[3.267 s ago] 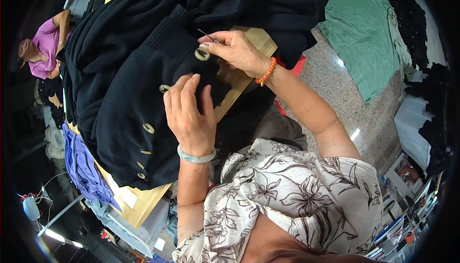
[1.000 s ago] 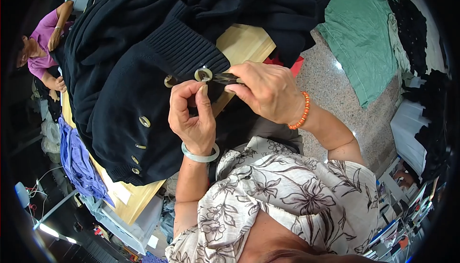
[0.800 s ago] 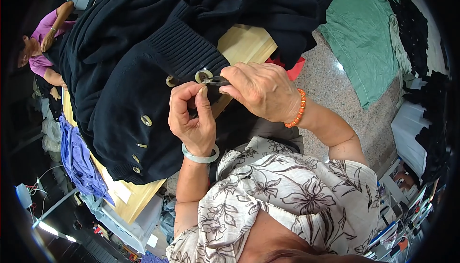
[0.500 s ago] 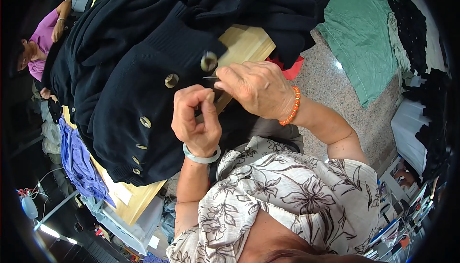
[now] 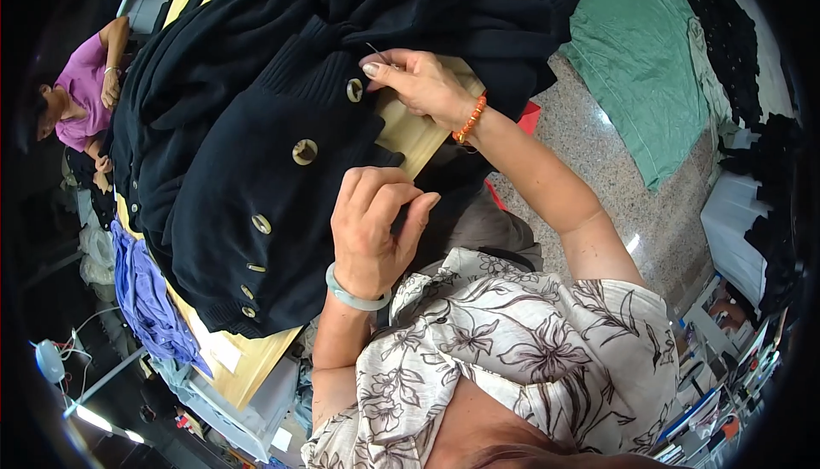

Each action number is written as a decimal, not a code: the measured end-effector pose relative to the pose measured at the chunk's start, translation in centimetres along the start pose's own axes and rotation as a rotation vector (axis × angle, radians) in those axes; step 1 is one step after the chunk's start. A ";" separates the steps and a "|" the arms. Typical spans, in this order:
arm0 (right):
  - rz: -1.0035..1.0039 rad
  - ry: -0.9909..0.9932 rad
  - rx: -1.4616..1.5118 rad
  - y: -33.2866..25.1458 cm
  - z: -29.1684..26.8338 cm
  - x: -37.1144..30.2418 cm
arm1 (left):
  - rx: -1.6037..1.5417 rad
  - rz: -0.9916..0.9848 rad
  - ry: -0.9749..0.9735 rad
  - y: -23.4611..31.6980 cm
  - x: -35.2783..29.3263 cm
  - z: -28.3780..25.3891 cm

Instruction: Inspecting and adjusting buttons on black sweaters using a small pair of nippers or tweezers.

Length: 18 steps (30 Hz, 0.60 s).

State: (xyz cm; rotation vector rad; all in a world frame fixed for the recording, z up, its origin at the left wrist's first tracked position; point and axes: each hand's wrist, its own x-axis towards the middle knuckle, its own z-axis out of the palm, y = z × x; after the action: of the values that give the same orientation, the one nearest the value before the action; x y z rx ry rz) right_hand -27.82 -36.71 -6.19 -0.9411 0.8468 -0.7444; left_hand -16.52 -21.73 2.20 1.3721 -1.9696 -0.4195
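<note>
A black knitted cardigan (image 5: 231, 161) with several brown-and-cream buttons down its front lies in front of me. My right hand (image 5: 418, 85) pinches a thin sewing needle (image 5: 377, 52) between thumb and fingers, its point sticking out toward the far side. It is beside the button (image 5: 354, 90) closest to the ribbed collar, at the cardigan's edge. Nearer to me, my left hand (image 5: 370, 228) is raised by the garment's right edge with its fingers curled in. Whether a thread runs between the hands is too fine to see.
The wooden table (image 5: 418, 131) shows beneath the cardigan. Purple cloth (image 5: 149, 298) hangs at its left side, and green cloth (image 5: 641, 67) lies at the far right over the speckled floor (image 5: 589, 170). At the far left is a person in a pink top (image 5: 85, 85).
My right hand has moved away from my left hand, up and slightly left to the button near the collar, carrying the needle. My left hand has shifted slightly right, still curled.
</note>
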 end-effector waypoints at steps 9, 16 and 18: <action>0.056 -0.221 0.113 -0.5 -1.1 -0.7 | -0.058 0.046 0.002 -0.4 -0.2 0.9; -0.153 -0.206 0.312 -3.5 -1.5 -4.1 | -0.078 -0.114 0.395 -1.3 -0.3 0.2; -0.186 -0.157 0.212 -4.3 -1.0 -4.9 | -0.074 -0.096 0.464 -1.7 0.0 0.5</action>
State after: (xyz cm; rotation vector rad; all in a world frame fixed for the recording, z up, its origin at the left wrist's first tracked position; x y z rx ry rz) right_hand -31.73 -34.68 -1.27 -0.8827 0.5359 -0.8893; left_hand -15.69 -22.48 0.85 1.3750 -1.5016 -0.1916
